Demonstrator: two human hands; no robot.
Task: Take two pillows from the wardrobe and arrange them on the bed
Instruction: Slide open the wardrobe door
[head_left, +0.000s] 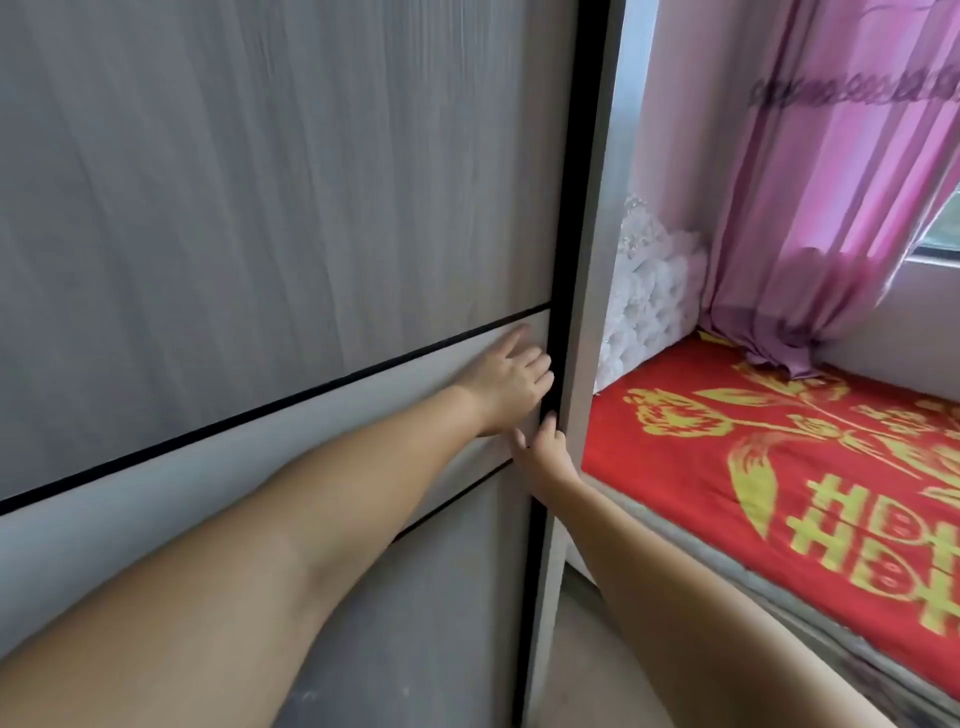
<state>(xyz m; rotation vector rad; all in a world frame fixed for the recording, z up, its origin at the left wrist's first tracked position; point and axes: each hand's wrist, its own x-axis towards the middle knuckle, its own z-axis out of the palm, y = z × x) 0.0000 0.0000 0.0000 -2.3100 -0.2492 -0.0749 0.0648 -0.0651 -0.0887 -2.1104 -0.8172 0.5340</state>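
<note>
A grey wood-grain sliding wardrobe door (260, 208) fills the left of the view, closed against the pale wardrobe side panel (587, 312). A black edge strip (566, 260) runs down the door's right side. My left hand (506, 387) lies flat on the door's lighter middle band, fingers curled at the black strip. My right hand (543, 447) sits just below it, fingertips hooked on the same strip. No pillows are visible; the wardrobe's inside is hidden.
To the right is a raised window ledge covered by a red cloth with gold patterns (779, 467). A pink curtain (831, 182) hangs over it, and a white textured panel (644, 291) stands beside the wardrobe. Grey floor (587, 649) shows between wardrobe and ledge.
</note>
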